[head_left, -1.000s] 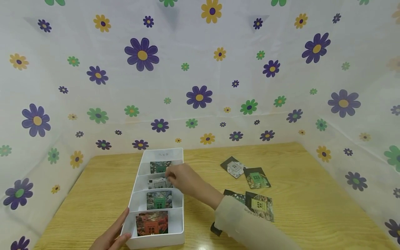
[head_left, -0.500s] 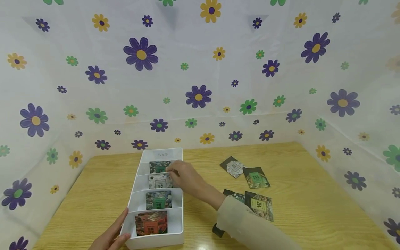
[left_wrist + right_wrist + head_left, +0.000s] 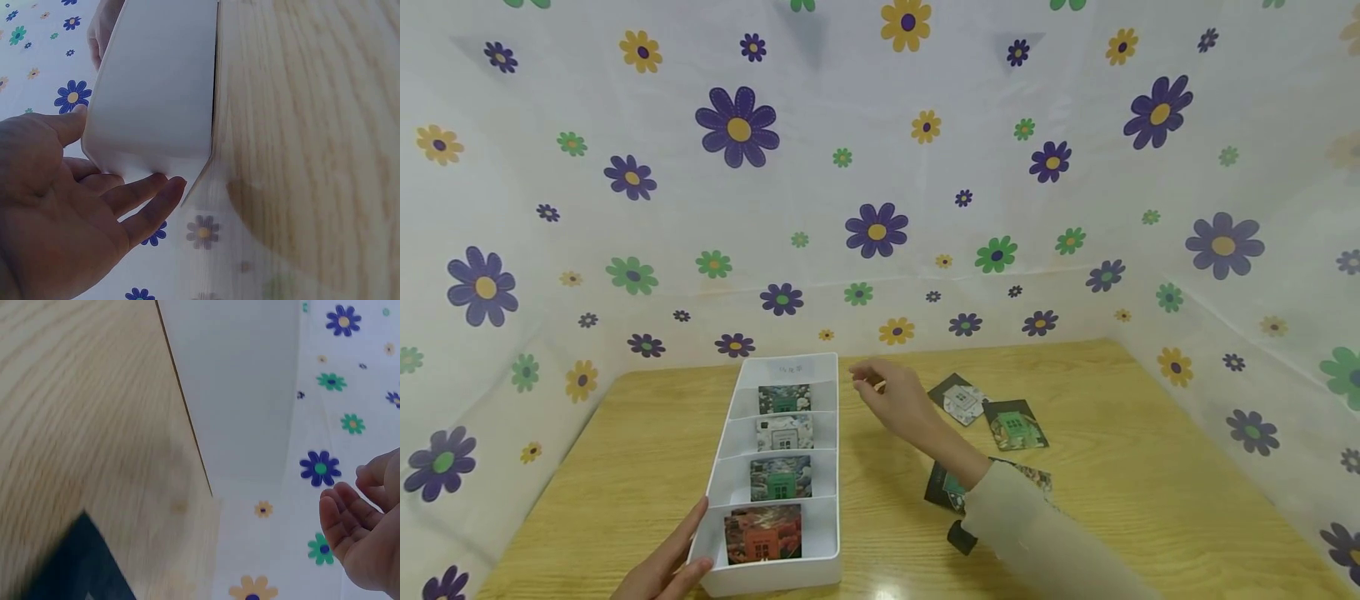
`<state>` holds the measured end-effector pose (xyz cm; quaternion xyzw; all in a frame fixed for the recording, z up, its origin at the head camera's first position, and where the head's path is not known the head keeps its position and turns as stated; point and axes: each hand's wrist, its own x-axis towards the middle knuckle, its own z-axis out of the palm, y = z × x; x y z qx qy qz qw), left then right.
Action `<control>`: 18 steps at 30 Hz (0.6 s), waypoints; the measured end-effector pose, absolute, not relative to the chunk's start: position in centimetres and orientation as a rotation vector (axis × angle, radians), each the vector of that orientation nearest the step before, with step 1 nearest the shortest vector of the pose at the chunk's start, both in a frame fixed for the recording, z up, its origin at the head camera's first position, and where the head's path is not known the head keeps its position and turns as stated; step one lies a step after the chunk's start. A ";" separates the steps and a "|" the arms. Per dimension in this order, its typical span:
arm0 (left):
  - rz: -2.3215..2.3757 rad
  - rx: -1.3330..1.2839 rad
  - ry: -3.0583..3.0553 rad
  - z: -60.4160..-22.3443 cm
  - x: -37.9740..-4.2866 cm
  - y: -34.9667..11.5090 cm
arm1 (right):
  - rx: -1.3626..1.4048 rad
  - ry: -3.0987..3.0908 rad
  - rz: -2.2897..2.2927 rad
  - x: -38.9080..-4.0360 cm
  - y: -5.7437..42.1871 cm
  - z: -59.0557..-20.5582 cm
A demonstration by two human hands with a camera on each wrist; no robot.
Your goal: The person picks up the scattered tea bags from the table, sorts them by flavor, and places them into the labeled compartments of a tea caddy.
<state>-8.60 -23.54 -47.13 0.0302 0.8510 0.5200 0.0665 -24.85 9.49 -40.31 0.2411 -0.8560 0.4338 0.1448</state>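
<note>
A long white divided box (image 3: pixel 775 578) lies on the table, with flat square printed sachets in its compartments. From front to back they are a red sachet (image 3: pixel 763 535), a green and blue sachet (image 3: pixel 781 479), a pale sachet (image 3: pixel 785 433) and a dark green sachet (image 3: pixel 784 398). My left hand (image 3: pixel 658 560) holds the box's near left corner, thumb on the front end and fingers along the left side. Just right of the box's far part, my right hand (image 3: pixel 895 404) hovers with loosely bent fingers and nothing in them.
On the right of the wooden table (image 3: pixel 1120 433) lie a black and white sachet (image 3: pixel 958 398) and a green sachet (image 3: pixel 1017 425), corners close together. Nearer sachets (image 3: pixel 946 487) are partly covered by my right wrist. White flowered cloth (image 3: pixel 820 192) encloses the back and sides.
My right hand has left the pale sachet in the box and moved right, out over the table. The left hand keeps its place on the box.
</note>
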 end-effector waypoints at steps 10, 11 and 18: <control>1.555 0.106 2.576 -47.1 -8.7 -23.6 | 0.443 -2.660 1.315 -26.2 15.0 -39.8; 1.554 0.107 2.575 -47.1 -8.7 -23.6 | 0.424 -2.694 1.313 -26.4 15.5 -39.9; 1.558 0.101 2.591 -47.0 -8.5 -23.5 | 0.313 -2.884 1.175 -27.4 18.7 -41.8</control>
